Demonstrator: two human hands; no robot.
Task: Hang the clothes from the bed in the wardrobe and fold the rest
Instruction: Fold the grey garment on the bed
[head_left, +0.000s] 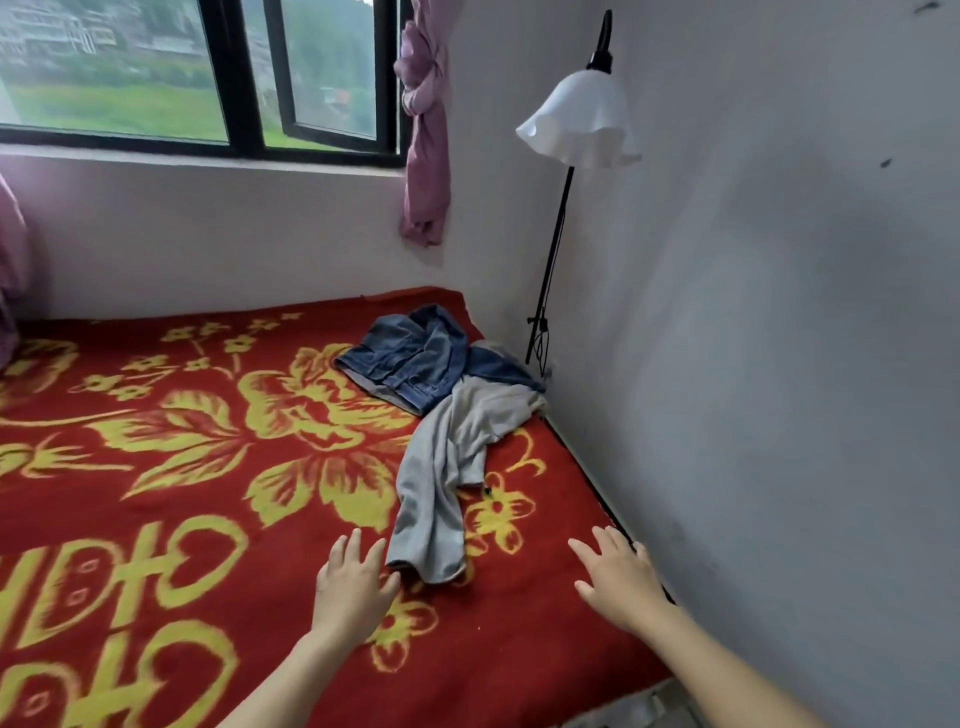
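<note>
A light grey garment (447, 467) lies crumpled on the red bed cover (182, 467), stretching from the far right corner toward me. Behind it, against the corner, sits a bunched blue denim garment (410, 358). My left hand (353, 587) reaches over the bed with fingers spread and straight, its fingertips just left of the grey garment's near end. My right hand (621, 577) hovers open near the bed's right edge, to the right of the grey garment, holding nothing. No wardrobe is in view.
The bed fills the corner under a black-framed window (244, 78). A white wall runs close along its right side. A floor lamp (582, 119) with a white shade stands in the corner. A knotted purple curtain (426, 130) hangs beside the window.
</note>
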